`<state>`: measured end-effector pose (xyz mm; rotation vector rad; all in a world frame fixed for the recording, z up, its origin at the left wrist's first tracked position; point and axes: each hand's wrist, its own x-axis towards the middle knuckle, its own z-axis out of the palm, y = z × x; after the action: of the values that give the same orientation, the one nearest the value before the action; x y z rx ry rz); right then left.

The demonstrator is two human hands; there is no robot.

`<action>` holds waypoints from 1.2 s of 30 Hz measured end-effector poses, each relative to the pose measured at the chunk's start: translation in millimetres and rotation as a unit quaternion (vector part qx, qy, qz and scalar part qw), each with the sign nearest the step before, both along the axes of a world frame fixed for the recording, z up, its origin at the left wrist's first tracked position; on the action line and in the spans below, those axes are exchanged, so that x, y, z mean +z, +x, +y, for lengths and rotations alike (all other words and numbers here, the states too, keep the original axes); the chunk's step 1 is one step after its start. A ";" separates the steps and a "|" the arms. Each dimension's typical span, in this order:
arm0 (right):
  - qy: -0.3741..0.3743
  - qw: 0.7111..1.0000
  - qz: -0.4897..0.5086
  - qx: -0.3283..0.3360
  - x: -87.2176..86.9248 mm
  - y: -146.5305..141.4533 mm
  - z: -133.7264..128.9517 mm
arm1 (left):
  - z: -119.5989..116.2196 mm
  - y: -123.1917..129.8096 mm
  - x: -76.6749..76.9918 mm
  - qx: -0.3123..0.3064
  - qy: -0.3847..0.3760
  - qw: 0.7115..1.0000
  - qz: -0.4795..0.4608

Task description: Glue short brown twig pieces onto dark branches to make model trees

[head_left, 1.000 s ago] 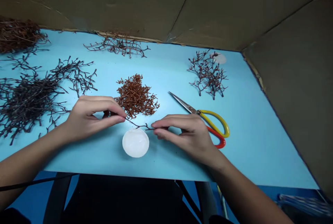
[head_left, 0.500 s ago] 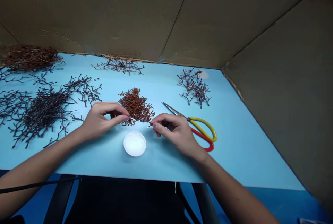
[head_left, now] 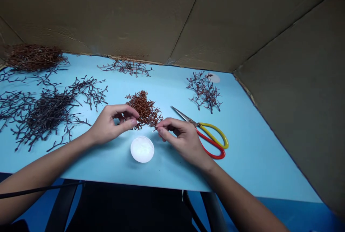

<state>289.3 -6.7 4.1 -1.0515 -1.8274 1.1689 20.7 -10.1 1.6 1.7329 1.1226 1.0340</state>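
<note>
Between my hands lies a pile of short reddish-brown twig pieces (head_left: 142, 107). My left hand (head_left: 116, 122) is at the pile's left edge, thumb and forefinger pinched around something small and whitish that I cannot make out. My right hand (head_left: 179, 135) pinches a small dark twig at the pile's right edge. Just in front of the pile stands a small round white cup (head_left: 142, 149), with white matter inside. Scissors with one yellow and one red handle (head_left: 212, 137) lie right of my right hand, blades pointing back left.
Dark branched twigs (head_left: 50, 111) spread over the left of the blue table (head_left: 256, 145). A reddish heap (head_left: 35, 58) is at the back left, thin twigs (head_left: 128, 67) at the back middle, and more branched twigs (head_left: 205, 91) at the back right. Cardboard walls (head_left: 121, 16) stand behind and right.
My left hand has moved slightly right and nearer the pile's pieces. The whole view has shifted a little. My right hand keeps its pinch.
</note>
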 end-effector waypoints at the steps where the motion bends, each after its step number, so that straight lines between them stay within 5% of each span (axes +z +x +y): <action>1: 0.003 1.000 -0.003 0.003 0.2 -0.4 -0.2 | -0.5 0.9 1.0 -0.008 0.000 1.000 0.005; 20: 0.047 0.998 -0.027 0.033 2.0 -3.0 -1.6 | -3.9 6.8 -1.0 -0.009 -0.002 1.000 -0.005; 36: 0.011 1.000 0.014 0.019 -2.9 -3.0 -2.3 | -4.3 2.6 -0.4 0.014 0.003 1.000 -0.027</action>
<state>286.4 -9.0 1.2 -0.9883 -1.8418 1.1768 23.4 -14.4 1.2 1.6878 1.1154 1.0952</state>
